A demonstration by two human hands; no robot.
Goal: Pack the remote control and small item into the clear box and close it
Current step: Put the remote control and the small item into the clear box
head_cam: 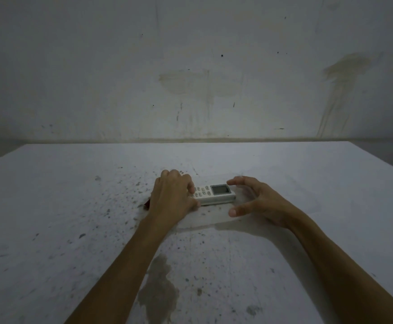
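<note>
The remote control [213, 194] lies flat on the table [50, 206], long axis running left to right, screen end to the right and button end to the left. The left hand [173, 195] is right on top of that button end, fingers curled down over it and thumb against the near edge, gripping or pressing it, though which one is hard to call. The right hand [256, 199] hovers just right of the screen end, fingers and thumb spread wide in a claw, touching nothing that can be made out. So the left is the nearer hand by far; the right waits off the end. The clear box [204, 222] is barely visible, only a faint transparent outline around and just nearer than the remote; whether the remote already sits inside it cannot be told. A small reddish thing [146, 204] peeks out at the left hand's wrist, possibly the small item. The table is pale, speckled with dark spots, with a brownish stain [158, 291] near the viewer. Beyond it is a dim, stained wall [190, 66].
</note>
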